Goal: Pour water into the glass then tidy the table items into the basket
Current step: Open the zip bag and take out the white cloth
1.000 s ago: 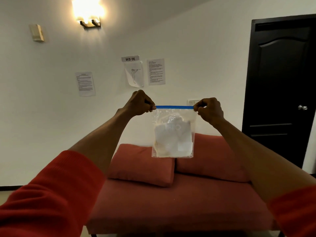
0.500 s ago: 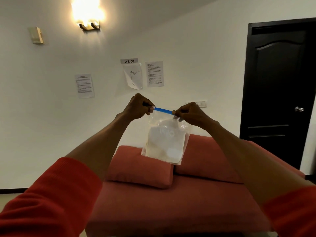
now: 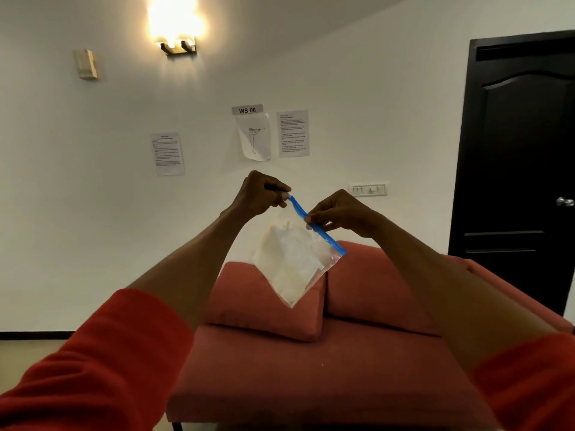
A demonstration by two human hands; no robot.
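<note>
I hold a clear plastic zip bag (image 3: 294,262) with a blue seal strip up in the air in front of me. It holds something white and hangs tilted, its lower corner pointing down. My left hand (image 3: 259,194) pinches the upper left end of the blue strip. My right hand (image 3: 339,214) pinches the strip near its middle. No glass, water, basket or table is in view.
Below the bag stands a red sofa (image 3: 311,377) with two red cushions (image 3: 264,306). Behind it is a white wall with taped papers (image 3: 292,133), a switch plate (image 3: 368,189) and a lit wall lamp (image 3: 177,29). A dark door (image 3: 522,169) is at the right.
The bag hung straight between both hands; now it tilts down to the right. My right hand slid left along the blue strip toward my left hand, and both hands dropped lower.
</note>
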